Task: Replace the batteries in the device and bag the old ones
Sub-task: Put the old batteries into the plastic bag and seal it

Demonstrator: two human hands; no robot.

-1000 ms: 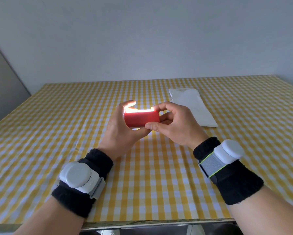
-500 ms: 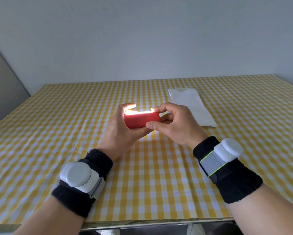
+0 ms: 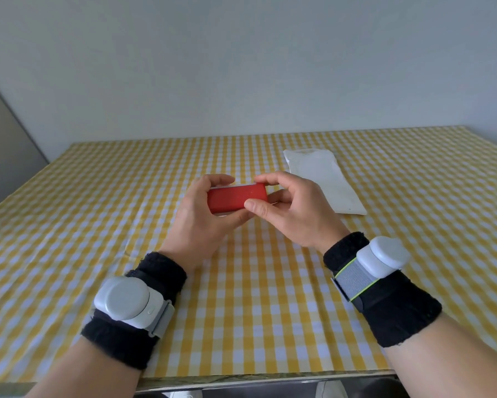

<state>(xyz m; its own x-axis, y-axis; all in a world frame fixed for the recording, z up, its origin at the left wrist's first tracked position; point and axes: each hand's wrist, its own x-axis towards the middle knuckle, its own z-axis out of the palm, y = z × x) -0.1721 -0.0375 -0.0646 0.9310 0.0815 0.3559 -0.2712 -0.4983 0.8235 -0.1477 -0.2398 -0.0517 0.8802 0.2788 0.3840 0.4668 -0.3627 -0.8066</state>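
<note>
A small red oblong device [image 3: 233, 200] is held above the middle of the table, long side level. My left hand [image 3: 197, 225] cups its left end and underside, thumb under it. My right hand [image 3: 293, 214] pinches its right end, index finger over the top edge and thumb on the front face. A thin white strip shows along the device's top edge. No light comes from it. A flat white bag [image 3: 325, 182] lies on the table behind and right of my right hand. No loose batteries show.
The table [image 3: 98, 225] is covered in a yellow and white checked cloth. Its near edge runs just under my forearms. A plain wall stands behind the table's far edge. Both wrists wear black bands with white sensor pods.
The bright light along the device's top edge has gone out. Both hands keep their hold in nearly the same place.
</note>
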